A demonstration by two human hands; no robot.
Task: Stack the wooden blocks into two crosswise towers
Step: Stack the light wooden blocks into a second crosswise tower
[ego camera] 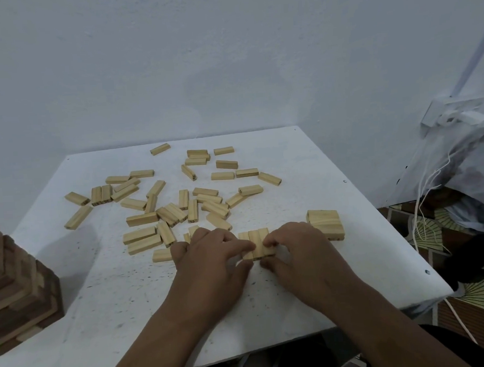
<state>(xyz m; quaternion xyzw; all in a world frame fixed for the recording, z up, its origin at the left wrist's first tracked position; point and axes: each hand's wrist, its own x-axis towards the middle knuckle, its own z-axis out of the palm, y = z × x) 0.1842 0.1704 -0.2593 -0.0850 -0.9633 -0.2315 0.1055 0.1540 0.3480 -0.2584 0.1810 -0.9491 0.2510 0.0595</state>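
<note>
Three pale wooden blocks (256, 243) lie side by side as a flat row on the white table (105, 291), near its front middle. My left hand (211, 259) pinches the row's left side, fingers on top and thumb at the near end. My right hand (298, 250) pinches the right side the same way. A low crosswise stack of blocks (325, 223) stands just right of my right hand. Several loose blocks (177, 204) lie scattered across the far half of the table.
A tall tower of darker and pale blocks (18, 293) stands at the table's left edge. To the right, off the table, are a translucent bag (472, 169) with white cords and a patterned floor. A white wall rises behind the table.
</note>
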